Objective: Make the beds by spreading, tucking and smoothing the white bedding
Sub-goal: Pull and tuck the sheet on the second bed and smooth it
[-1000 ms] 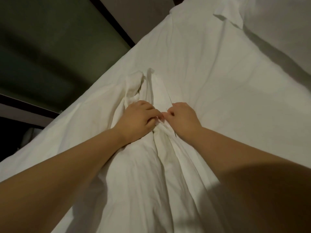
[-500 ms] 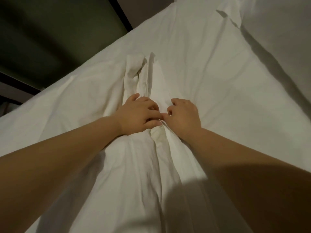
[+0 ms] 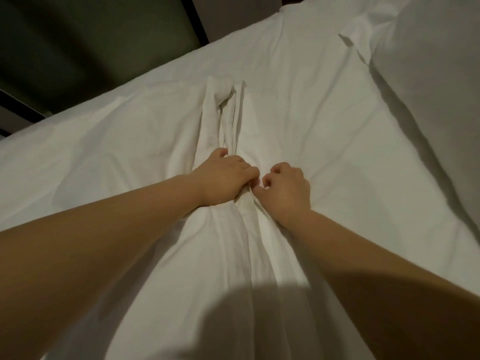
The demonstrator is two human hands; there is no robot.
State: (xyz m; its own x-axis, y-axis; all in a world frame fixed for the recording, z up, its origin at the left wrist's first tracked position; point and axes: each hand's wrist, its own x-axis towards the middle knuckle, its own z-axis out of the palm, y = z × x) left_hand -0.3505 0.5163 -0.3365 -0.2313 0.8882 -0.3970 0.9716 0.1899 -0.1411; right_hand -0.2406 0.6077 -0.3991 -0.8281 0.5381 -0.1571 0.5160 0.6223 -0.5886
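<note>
Midway across the bed (image 3: 337, 120), left grip (image 3: 228, 178) clutches the bunched sheet (image 3: 223, 118) — fingers (image 3: 246, 171) curled. Right grip (image 3: 285, 189), just beside, pinches it.

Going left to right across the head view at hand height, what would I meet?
Left hand → gathered fold of the white sheet → right hand → pillow at the far right.
</note>
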